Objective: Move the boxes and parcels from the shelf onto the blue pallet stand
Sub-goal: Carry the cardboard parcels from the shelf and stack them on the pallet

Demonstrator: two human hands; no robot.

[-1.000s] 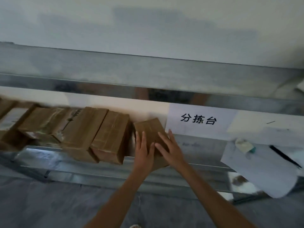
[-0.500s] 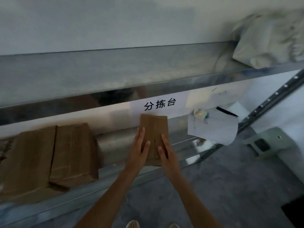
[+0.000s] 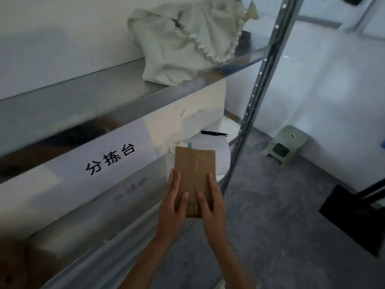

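Note:
A small brown cardboard box (image 3: 194, 170), taped along its middle, is held in the air just off the front edge of the metal shelf (image 3: 129, 207). My left hand (image 3: 173, 209) grips its left side and my right hand (image 3: 212, 207) its right side. Both thumbs lie on top, with the lower fingers hidden under the box. Another brown box (image 3: 14, 265) shows dimly on the shelf at the bottom left. No blue pallet stand is in view.
A white cloth bag (image 3: 187, 42) lies on the upper shelf board (image 3: 83, 97). A perforated steel upright (image 3: 260, 84) stands just right of the box. Loose papers and a black pen (image 3: 213, 133) lie on the shelf end. A green stool (image 3: 286, 143) and a black object (image 3: 354, 213) stand on the grey floor.
Both hands have lifted the small box off the shelf and carried it right, past the paper sign. The view has swung right, so the row of boxes is almost out of sight.

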